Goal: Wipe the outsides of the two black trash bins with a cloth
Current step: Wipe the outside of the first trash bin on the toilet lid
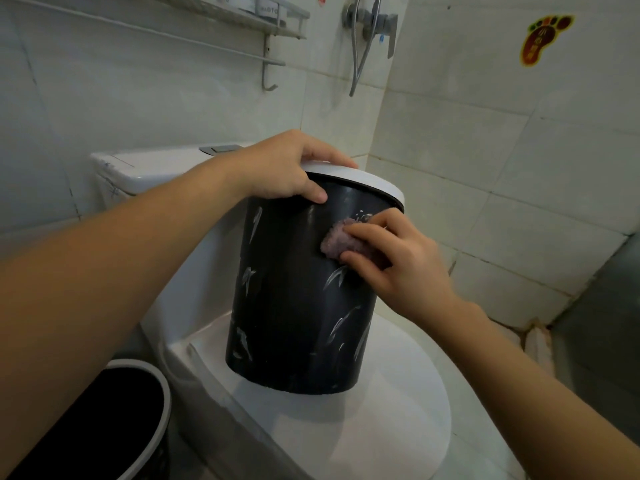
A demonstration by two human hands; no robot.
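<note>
Black trash bin [298, 299], with pale leaf marks and a white rim ring, standing on the closed toilet lid [381, 427], tilted a little away toward the tank; long axis near vertical, top leaning back. Pinkish cloth [341, 239] pressed flat on the upper side wall, just under the rim, directly below and in front of the right fingertips. Right hand [398, 268] over the cloth from the right side, fingers curled on it and close together, thumb lower, clamping the cloth against the wall. Left hand [294, 168] gripping the rim at the top, fingers hooked over the white ring, thumb down on the black wall, to the left of the cloth and a bit above it.

Probably in the middle of wiping this first bin. Most unwiped wall seems to lie below the right fingers, along the long axis toward the base, so the next stroke likely goes downward; right hand nearer to that area, left only steadying. Risk: bin sliding on the smooth lid if pushed hard.

Second black bin [114, 420] at the bottom left, on the floor beside the toilet, well apart from both hands, apparently not yet in hand. Behind: toilet tank [145, 171], tiled wall, metal shelf [242, 19] and shower valve [372, 22].
</note>
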